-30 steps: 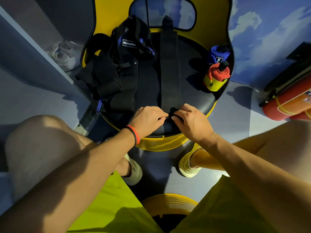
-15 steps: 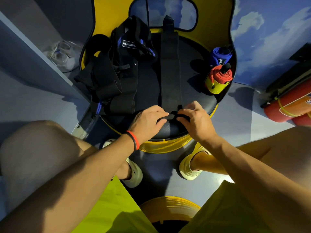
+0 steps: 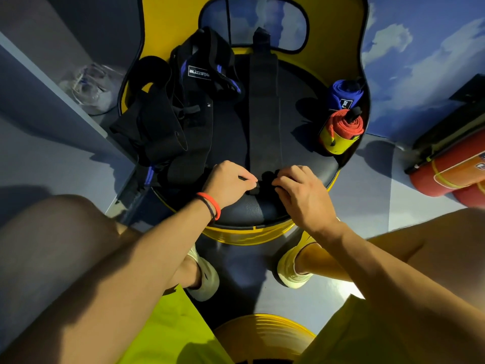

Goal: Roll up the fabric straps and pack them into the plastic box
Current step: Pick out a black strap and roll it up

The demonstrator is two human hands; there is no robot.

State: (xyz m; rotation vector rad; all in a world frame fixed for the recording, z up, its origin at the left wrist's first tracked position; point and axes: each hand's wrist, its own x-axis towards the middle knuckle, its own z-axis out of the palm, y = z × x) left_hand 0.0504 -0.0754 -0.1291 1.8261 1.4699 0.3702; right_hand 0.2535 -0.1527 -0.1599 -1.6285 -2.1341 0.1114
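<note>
A long black fabric strap (image 3: 264,114) lies straight down the middle of the round dark seat (image 3: 249,208). Its near end is curled into a small roll between my hands. My left hand (image 3: 228,181) pinches the roll's left side, and my right hand (image 3: 301,193) pinches its right side. A heap of unrolled black straps (image 3: 178,122) with blue trim lies on the seat's left. At the seat's right stand a rolled blue strap (image 3: 343,94) and a rolled red and yellow strap (image 3: 341,132). A clear plastic box (image 3: 89,88) sits on the shelf at the far left.
The seat has a yellow backrest (image 3: 173,22) with a window cut in it. A grey shelf (image 3: 39,82) runs along the left. A red fire extinguisher (image 3: 451,166) lies on the floor at the right. My knees and shoes flank the seat's front.
Both hands have shifted slightly toward me and the strap's near end has curled a little further into a roll. Nothing else has moved.
</note>
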